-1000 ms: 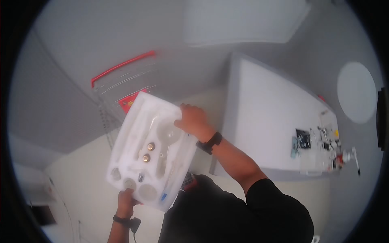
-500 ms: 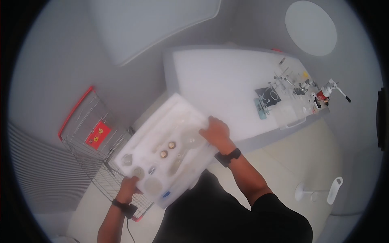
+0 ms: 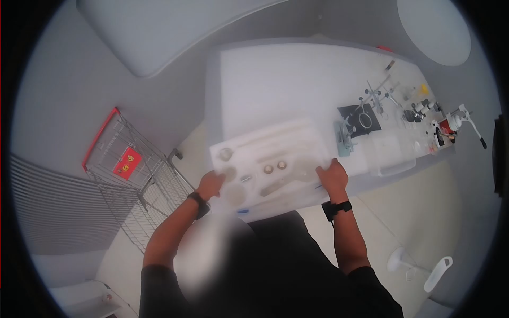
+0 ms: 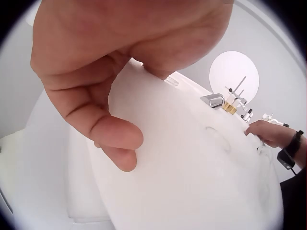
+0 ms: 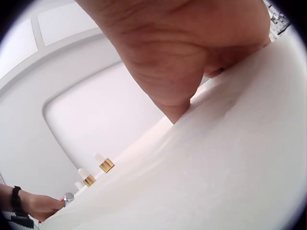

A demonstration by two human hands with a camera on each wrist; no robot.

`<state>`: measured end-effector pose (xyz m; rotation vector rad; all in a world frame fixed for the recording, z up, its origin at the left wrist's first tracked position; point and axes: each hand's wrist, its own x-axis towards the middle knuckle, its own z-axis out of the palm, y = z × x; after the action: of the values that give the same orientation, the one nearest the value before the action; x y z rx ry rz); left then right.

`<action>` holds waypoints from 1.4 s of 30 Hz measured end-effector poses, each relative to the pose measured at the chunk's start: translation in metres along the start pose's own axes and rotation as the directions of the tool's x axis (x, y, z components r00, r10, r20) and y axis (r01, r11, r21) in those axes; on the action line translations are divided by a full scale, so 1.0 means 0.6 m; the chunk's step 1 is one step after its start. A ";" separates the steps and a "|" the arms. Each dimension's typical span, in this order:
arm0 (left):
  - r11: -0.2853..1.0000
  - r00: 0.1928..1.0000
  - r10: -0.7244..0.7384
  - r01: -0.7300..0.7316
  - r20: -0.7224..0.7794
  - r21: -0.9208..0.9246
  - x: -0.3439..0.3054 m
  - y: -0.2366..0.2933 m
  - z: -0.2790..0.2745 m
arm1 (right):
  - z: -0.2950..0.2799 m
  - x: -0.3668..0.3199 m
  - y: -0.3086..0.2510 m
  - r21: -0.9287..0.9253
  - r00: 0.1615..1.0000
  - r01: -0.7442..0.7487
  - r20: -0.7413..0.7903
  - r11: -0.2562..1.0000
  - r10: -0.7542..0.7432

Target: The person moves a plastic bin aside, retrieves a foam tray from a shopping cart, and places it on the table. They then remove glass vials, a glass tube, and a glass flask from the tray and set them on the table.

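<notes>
A white foam tray (image 3: 252, 153) with shaped hollows is held level in front of the body, overlapping the near edge of the white table in the head view. My left hand (image 3: 212, 184) grips its left edge, and the left wrist view shows the fingers (image 4: 117, 134) curled beneath it. On the opposite edge my right hand (image 3: 333, 177) holds on with the thumb over the top; its other fingers are mostly hidden. Two gold-collared dropper tops (image 3: 274, 167) stand up from the middle. A small silver-capped piece (image 3: 246, 178) and pale clear glassware (image 3: 226, 154) sit in other hollows.
The white table (image 3: 270, 74) has a teal tool (image 3: 343, 140), a black mat (image 3: 359, 120), a clear bin (image 3: 393, 159), and several metal stands and fittings on its right. A wire shopping cart (image 3: 143, 180) stands left; a white stand (image 3: 437, 274) is on the floor right.
Both hands have kept hold of the foam tray while it swung rightward and levelled out, from beside the cart to the table's near edge. The head view has turned too.
</notes>
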<state>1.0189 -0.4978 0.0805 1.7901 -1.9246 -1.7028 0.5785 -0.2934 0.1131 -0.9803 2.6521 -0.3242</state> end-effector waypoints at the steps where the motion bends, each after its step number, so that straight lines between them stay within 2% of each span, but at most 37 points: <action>1: 1.000 1.000 0.006 -0.005 -0.030 0.029 0.020 0.023 0.023 | 0.001 0.014 0.020 0.005 1.000 0.006 0.005 1.000 -0.006; 5: 0.990 0.993 0.047 -0.032 -0.106 0.139 0.090 0.074 0.072 | 0.002 0.063 0.072 0.020 0.998 -0.046 0.040 0.999 0.045; 7: 0.987 0.988 0.019 0.006 -0.152 0.161 0.111 0.087 0.079 | 0.004 0.076 0.082 0.041 0.996 -0.060 0.073 0.997 0.057; 9: 0.965 0.980 0.085 -0.036 -0.181 0.258 0.128 0.099 0.077 | 0.006 0.085 0.088 0.066 0.997 -0.063 0.050 0.996 0.060; 13: 0.941 0.970 0.116 -0.039 -0.213 0.336 0.156 0.105 0.070 | 0.007 0.093 0.084 0.077 0.999 -0.034 0.014 0.996 0.033; 15: 0.903 0.929 0.247 -0.117 -0.274 0.414 0.169 0.097 0.070 | 0.007 0.093 0.082 0.081 0.999 -0.014 0.037 0.997 0.011; 22: 0.952 0.924 0.207 -0.114 -0.323 0.283 0.151 0.100 0.072 | -0.020 0.102 0.073 0.034 0.990 0.043 0.134 0.998 -0.047; 25: 0.987 0.919 0.106 -0.051 -0.380 0.151 0.119 0.095 0.096 | -0.022 0.106 0.090 0.041 0.972 0.053 0.226 0.998 -0.061; 27: 0.999 0.937 -0.043 0.040 -0.346 -0.017 0.096 0.090 0.106 | -0.024 0.107 0.091 0.135 0.984 0.139 0.092 0.981 -0.152; 28: 0.998 0.934 -0.058 0.049 -0.353 -0.033 0.087 0.083 0.114 | -0.027 0.111 0.081 0.127 0.981 0.154 0.101 0.980 -0.167; 29: 0.997 0.927 0.016 -0.045 -0.374 -0.069 0.074 0.080 0.123 | -0.034 0.114 0.071 0.139 0.957 0.289 -0.060 0.947 -0.283; 30: 0.985 0.914 0.091 -0.141 -0.396 -0.100 0.064 0.072 0.134 | -0.045 0.112 0.051 0.134 0.897 0.418 -0.219 0.899 -0.385; 31: 0.985 0.911 0.079 -0.134 -0.404 -0.110 0.053 0.073 0.143 | -0.057 0.111 0.023 0.130 0.893 0.429 -0.211 0.894 -0.398; 33: 0.989 0.911 0.069 -0.115 -0.406 -0.090 0.034 0.077 0.159 | -0.066 0.110 -0.040 0.189 0.763 0.642 -0.248 0.743 -0.597; 35: 0.990 0.904 0.079 -0.121 -0.421 -0.074 0.040 0.055 0.170 | -0.058 0.096 -0.107 0.285 0.683 0.723 -0.155 0.630 -0.714; 37: 0.974 0.891 0.066 -0.155 -0.450 -0.164 0.044 0.045 0.178 | -0.051 0.089 -0.182 0.370 0.553 0.787 -0.067 0.494 -0.831; 39: 0.981 0.878 0.075 -0.149 -0.472 -0.122 0.039 0.042 0.180 | -0.030 0.078 -0.241 0.305 0.431 0.865 -0.043 0.398 -0.902; 41: 0.984 0.871 0.112 -0.165 -0.478 -0.069 0.048 0.035 0.181 | 0.020 0.077 -0.271 0.316 0.352 0.892 -0.036 0.323 -0.935; 42: 0.982 0.858 0.130 -0.179 -0.497 -0.052 0.054 0.017 0.184 | 0.043 0.078 -0.279 0.297 0.368 0.893 -0.048 0.338 -0.929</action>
<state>0.9312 -0.4501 0.0225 1.7558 -1.6759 -1.1197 0.6533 -0.4513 0.1318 -2.2223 1.5286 -0.7951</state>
